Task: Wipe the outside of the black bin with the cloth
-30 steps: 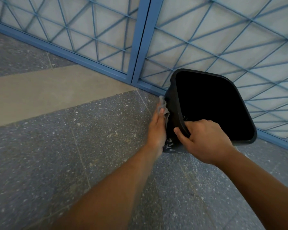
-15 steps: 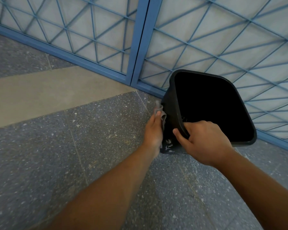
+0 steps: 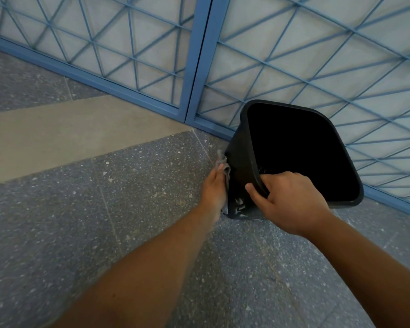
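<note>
A black bin (image 3: 240,162) stands tilted on the floor, its open mouth facing up towards me. My right hand (image 3: 291,202) grips the near rim, fingers inside and thumb outside. My left hand (image 3: 214,190) presses a grey cloth (image 3: 225,170) flat against the bin's left outer wall. Only the cloth's edges show past the fingers and below the palm. Pale marks show on the bin's lower near corner.
A blue metal lattice gate (image 3: 199,55) with pale panels runs behind the bin, close to its far side. The floor is speckled grey stone (image 3: 104,221) with a beige strip (image 3: 69,129) to the left.
My left hand with the cloth has slid slightly up and to the left along the bin's wall. My right hand keeps its grip on the rim.
</note>
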A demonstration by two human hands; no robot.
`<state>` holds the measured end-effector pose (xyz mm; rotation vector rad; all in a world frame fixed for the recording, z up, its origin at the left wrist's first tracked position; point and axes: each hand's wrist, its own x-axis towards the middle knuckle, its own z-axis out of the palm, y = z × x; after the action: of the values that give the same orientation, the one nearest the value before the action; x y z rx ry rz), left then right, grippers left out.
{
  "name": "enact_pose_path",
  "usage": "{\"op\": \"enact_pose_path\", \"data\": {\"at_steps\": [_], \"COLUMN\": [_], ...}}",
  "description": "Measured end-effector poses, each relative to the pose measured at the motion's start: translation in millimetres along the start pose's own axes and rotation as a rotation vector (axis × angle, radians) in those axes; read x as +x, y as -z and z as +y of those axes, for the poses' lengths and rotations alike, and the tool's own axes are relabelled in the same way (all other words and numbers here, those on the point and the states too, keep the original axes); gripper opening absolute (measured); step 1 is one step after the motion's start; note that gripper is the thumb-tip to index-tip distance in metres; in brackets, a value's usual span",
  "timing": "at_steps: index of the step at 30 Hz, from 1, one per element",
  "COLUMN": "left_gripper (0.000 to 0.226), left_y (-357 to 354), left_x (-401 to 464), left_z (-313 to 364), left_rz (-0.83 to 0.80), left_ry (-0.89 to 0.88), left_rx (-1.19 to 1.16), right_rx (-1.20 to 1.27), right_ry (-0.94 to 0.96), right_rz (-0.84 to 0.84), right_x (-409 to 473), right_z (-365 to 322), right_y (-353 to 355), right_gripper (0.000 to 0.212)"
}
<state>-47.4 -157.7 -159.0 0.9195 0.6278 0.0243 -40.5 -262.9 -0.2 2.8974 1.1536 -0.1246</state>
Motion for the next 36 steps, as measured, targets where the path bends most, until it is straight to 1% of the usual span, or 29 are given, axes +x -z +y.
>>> {"op": "enact_pose_path", "data": {"at_steps": [2, 5, 7, 9, 10, 13, 15, 19, 21, 23, 24, 26, 27, 29, 31, 34, 36], "left_gripper": [0.046, 0.047, 0.048, 0.051, 0.051, 0.045, 0.046, 0.063, 0.066, 0.071, 0.076, 0.083, 0.079, 0.061, 0.050, 0.044, 0.047], "left_y": [-3, -9, -5, -2, -4, -13, -12, -6, -11, -16, -15, -10, -7, -6, -12, -11, -7], "left_x": [-1, -10, -10, -3, 0, -4, -7, 1, 3, -4, -2, 3, 9, 7, 0, -13, -13], "left_z": [6, 4, 0, 3, 6, 13, 8, 15, 22, 23, 16, 4, -1, 8, 17, 9, 5], "left_rz": [0.002, -0.047, -0.049, -0.030, -0.026, -0.033, -0.046, -0.039, -0.058, -0.056, -0.039, -0.031, -0.015, -0.005, 0.003, 0.024, 0.002], "left_ry": [0.007, -0.063, -0.046, 0.027, 0.034, -0.053, -0.062, 0.097, 0.062, -0.022, -0.068, -0.089, -0.074, -0.030, -0.063, -0.103, -0.040], "left_rx": [-0.022, 0.012, 0.010, -0.036, -0.059, -0.039, -0.006, -0.013, -0.001, 0.037, 0.066, 0.096, 0.094, 0.062, 0.079, 0.114, 0.097], "right_rx": [0.002, 0.003, -0.003, 0.003, 0.009, 0.017, 0.012, 0.006, 0.019, 0.021, 0.016, 0.006, 0.002, 0.003, 0.011, 0.007, 0.003], "right_ry": [-0.004, -0.005, -0.011, -0.017, -0.020, -0.016, -0.009, 0.000, 0.004, 0.007, 0.009, 0.007, 0.006, 0.005, 0.008, 0.009, 0.005], "right_rz": [0.000, -0.005, -0.003, -0.007, -0.008, -0.003, -0.001, 0.007, -0.002, -0.013, -0.011, -0.008, -0.009, -0.010, -0.007, -0.015, -0.022], "right_x": [0, 0, 0, 0, 0, 2, 1, 1, 2, 1, 1, 1, 1, 1, 1, 2, 1], "right_z": [-1, -1, -1, -2, -2, -1, -1, -1, -1, -1, -1, -2, -2, -1, -2, -1, -1], "right_y": [0, 1, 2, 2, 2, 2, 1, 2, 3, 4, 4, 4, 4, 4, 5, 5, 5], "right_gripper": [0.044, 0.045, 0.045, 0.045, 0.044, 0.044, 0.044, 0.046, 0.045, 0.045, 0.045, 0.045, 0.046, 0.047, 0.047, 0.047, 0.047]}}
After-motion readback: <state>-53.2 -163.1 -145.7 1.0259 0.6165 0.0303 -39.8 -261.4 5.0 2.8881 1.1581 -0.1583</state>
